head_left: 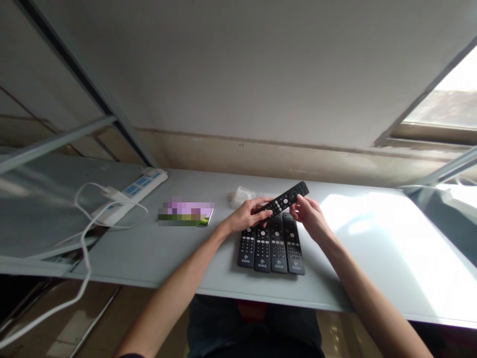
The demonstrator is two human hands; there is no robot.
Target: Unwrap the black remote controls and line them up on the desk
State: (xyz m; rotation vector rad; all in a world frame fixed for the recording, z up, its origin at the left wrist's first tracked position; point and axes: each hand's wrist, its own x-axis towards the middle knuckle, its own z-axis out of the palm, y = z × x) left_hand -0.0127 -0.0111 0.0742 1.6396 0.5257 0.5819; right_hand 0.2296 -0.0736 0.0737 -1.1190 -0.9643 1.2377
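A black remote control point(285, 199) is held tilted above the table, buttons up, its far end pointing up and right. My left hand point(248, 215) grips its near end with curled fingers. My right hand point(307, 214) pinches it near the middle from the right side. Directly below them, several identical black remotes point(272, 246) lie side by side in a neat row on the grey table point(167, 248), buttons up.
A white power strip point(130, 194) with a white cable point(84, 233) lies at the left. A phone with a lit screen point(186, 214) rests left of my hands. A small clear plastic bag point(240, 195) sits behind them. Sunlight glares on the table's right side.
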